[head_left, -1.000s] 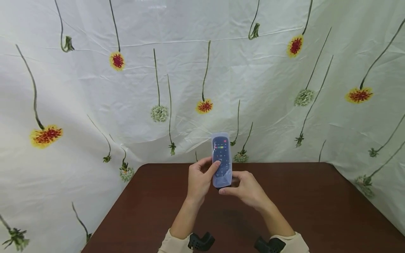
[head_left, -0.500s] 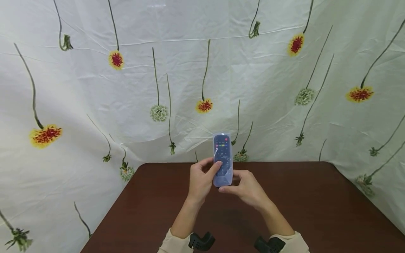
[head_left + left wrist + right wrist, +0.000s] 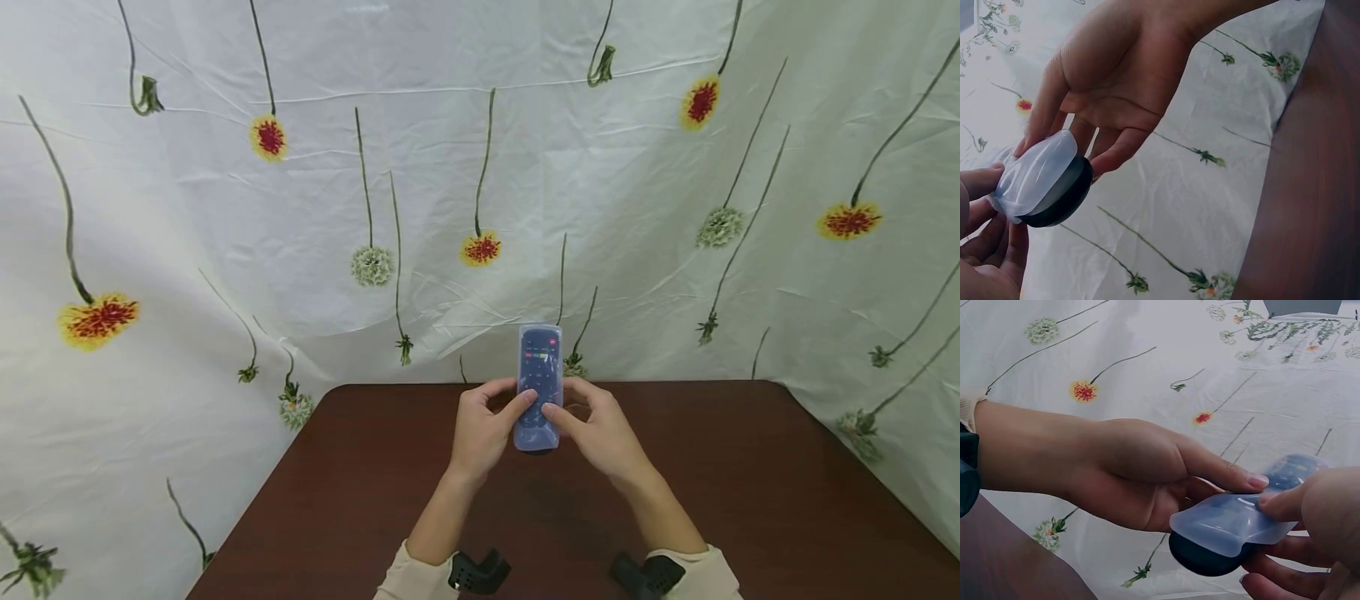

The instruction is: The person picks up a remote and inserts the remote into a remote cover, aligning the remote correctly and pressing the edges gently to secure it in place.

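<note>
A dark remote control (image 3: 538, 367) stands nearly upright above the table, with coloured buttons at its top. A translucent sleeve (image 3: 1216, 522) wraps it, and the remote's rounded black end (image 3: 1200, 556) sticks out below the sleeve. My left hand (image 3: 480, 429) grips its left side, thumb on the button face and fingers behind. On the other side my right hand (image 3: 603, 429) holds it the same way, its thumb lower on the face. In the left wrist view, my right hand (image 3: 1122, 81) reaches in from above and my left hand (image 3: 985, 262) is at the lower left.
A dark brown table (image 3: 390, 500) lies beneath the hands. Behind it hangs a white sheet (image 3: 615, 192) printed with flowers. Each wrist wears a black device, one on the left (image 3: 478, 573) and one on the right (image 3: 647, 575).
My right thumb has moved from below the remote's bottom end up onto its face. The remote has shifted slightly right and down in the head view, both hands still on it.
</note>
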A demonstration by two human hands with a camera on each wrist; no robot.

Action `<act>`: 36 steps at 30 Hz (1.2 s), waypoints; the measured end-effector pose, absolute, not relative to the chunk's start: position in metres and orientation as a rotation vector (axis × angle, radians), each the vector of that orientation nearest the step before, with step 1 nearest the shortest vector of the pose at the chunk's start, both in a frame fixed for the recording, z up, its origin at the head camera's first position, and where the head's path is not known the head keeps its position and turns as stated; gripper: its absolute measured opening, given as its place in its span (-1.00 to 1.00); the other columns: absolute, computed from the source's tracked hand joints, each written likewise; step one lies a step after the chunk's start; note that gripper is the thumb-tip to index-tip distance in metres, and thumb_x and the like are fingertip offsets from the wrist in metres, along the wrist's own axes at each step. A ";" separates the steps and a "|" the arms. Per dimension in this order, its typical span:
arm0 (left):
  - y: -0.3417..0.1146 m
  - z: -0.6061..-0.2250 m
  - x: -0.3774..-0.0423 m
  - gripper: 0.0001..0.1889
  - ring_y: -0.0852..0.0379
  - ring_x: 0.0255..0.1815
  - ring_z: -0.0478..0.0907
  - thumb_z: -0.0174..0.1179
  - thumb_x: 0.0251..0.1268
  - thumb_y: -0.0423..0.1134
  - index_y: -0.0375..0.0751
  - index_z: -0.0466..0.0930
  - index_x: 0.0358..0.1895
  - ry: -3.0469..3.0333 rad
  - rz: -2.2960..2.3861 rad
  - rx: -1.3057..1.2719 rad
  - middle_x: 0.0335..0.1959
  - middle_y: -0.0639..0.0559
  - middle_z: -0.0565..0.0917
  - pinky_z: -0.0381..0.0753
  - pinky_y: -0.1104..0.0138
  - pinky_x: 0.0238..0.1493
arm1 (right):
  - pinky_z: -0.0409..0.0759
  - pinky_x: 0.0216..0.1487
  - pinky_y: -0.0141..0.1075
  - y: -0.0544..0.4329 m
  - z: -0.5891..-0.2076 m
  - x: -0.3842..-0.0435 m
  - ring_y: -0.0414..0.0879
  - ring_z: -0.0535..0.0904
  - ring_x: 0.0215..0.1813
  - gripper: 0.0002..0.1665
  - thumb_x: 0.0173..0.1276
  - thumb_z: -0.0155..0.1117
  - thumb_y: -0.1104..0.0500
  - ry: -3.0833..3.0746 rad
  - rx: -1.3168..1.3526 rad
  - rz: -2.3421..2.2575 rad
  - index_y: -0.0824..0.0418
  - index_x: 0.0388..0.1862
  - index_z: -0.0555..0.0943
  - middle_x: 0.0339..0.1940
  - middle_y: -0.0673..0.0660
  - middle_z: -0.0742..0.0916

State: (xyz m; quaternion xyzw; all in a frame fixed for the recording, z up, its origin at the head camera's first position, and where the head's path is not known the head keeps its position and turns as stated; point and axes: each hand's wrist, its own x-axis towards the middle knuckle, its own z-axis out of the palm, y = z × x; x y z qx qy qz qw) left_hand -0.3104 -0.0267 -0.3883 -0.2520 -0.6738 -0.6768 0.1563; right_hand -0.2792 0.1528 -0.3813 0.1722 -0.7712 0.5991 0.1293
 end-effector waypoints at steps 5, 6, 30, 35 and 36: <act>-0.025 -0.391 -0.312 -0.69 -0.02 -0.09 0.71 0.44 0.34 -0.28 -0.39 0.74 0.06 -1.950 -2.005 -0.758 -0.08 -0.15 0.76 0.71 0.30 -0.15 | 0.66 -0.11 -0.15 0.158 -0.380 -0.281 0.04 0.65 -0.08 -0.64 0.49 0.38 0.22 -2.230 0.484 1.685 0.30 0.20 0.65 -0.12 0.17 0.74; -0.025 -0.391 -0.313 -0.66 -0.03 -0.08 0.71 0.45 0.33 -0.28 -0.39 0.72 0.09 -1.962 -2.029 -0.776 -0.06 -0.17 0.75 0.71 0.28 -0.11 | 0.65 -0.13 -0.16 0.159 -0.380 -0.281 0.05 0.65 -0.10 -0.66 0.49 0.37 0.23 -2.217 0.477 1.681 0.31 0.18 0.66 -0.12 0.18 0.74; -0.020 -0.400 -0.313 -0.44 -0.09 -0.08 0.76 0.47 0.13 -0.57 -0.48 0.56 0.25 -2.147 -2.206 -0.970 -0.08 -0.23 0.77 0.73 0.19 -0.06 | 0.63 -0.16 -0.27 0.162 -0.382 -0.285 0.05 0.66 -0.10 -0.61 0.55 0.30 0.18 -2.093 0.360 1.796 0.32 0.27 0.61 0.03 0.28 0.69; -0.021 -0.400 -0.314 -0.35 -0.08 -0.14 0.78 0.49 0.12 -0.54 -0.42 0.51 0.33 -2.149 -2.161 -0.976 -0.14 -0.22 0.78 0.74 0.21 -0.10 | 0.66 -0.19 -0.28 0.162 -0.382 -0.285 0.04 0.68 -0.14 -0.58 0.57 0.28 0.17 -2.123 0.378 1.808 0.34 0.30 0.59 0.04 0.30 0.68; -0.021 -0.399 -0.314 -0.35 -0.07 -0.15 0.78 0.50 0.12 -0.53 -0.42 0.51 0.34 -2.151 -2.150 -0.976 -0.15 -0.21 0.78 0.74 0.22 -0.11 | 0.67 -0.20 -0.28 0.162 -0.382 -0.285 0.04 0.68 -0.15 -0.57 0.58 0.27 0.17 -2.127 0.384 1.812 0.35 0.31 0.58 0.04 0.31 0.68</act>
